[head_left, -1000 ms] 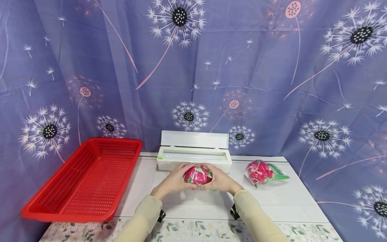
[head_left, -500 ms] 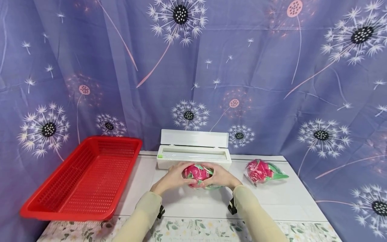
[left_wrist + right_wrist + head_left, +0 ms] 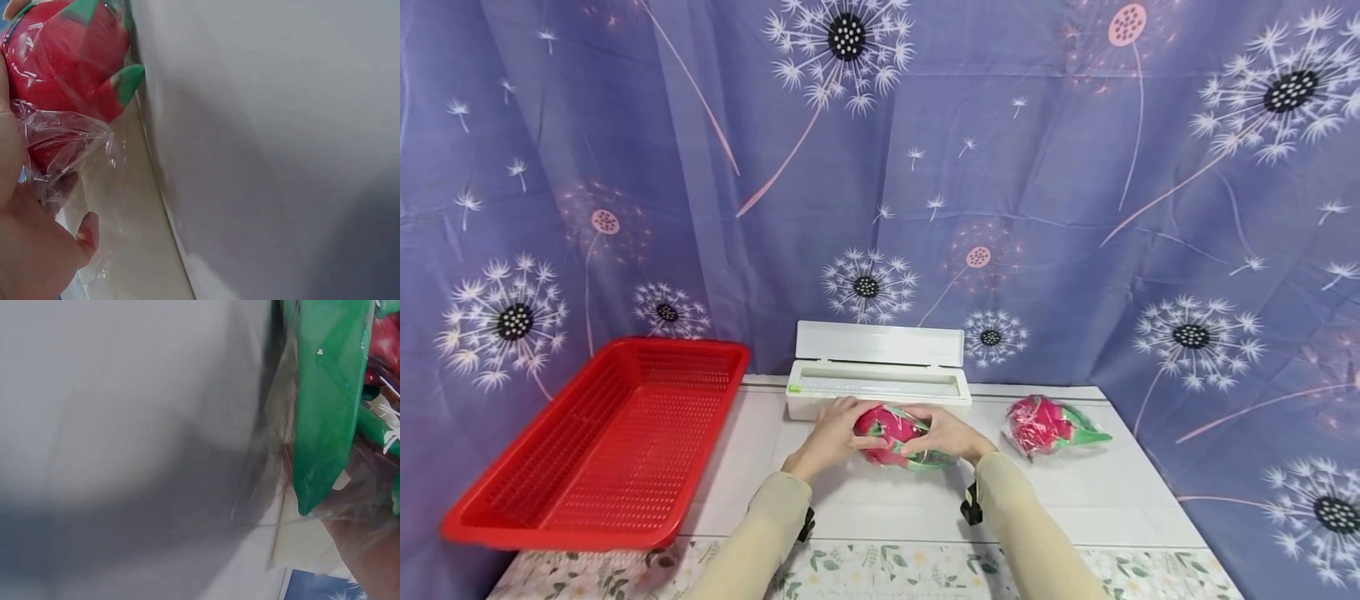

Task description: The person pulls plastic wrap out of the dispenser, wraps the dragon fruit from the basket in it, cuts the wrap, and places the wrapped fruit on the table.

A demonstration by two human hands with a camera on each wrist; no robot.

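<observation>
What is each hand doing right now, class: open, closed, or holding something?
Left hand: holding the film-wrapped dragon fruit.
Right hand: holding the same fruit from the other side.

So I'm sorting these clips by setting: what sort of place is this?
Most likely a staged tabletop set rather than a real kitchen: a dandelion-print curtain hangs as backdrop behind a small white table, which carries only a red basket, a cling-film dispenser and plastic-wrapped dragon fruits.

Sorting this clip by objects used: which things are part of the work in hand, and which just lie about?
In use:
left hand
right hand
dragon fruit in cling film
cling film dispenser

Lying about:
second wrapped dragon fruit
red basket
</observation>
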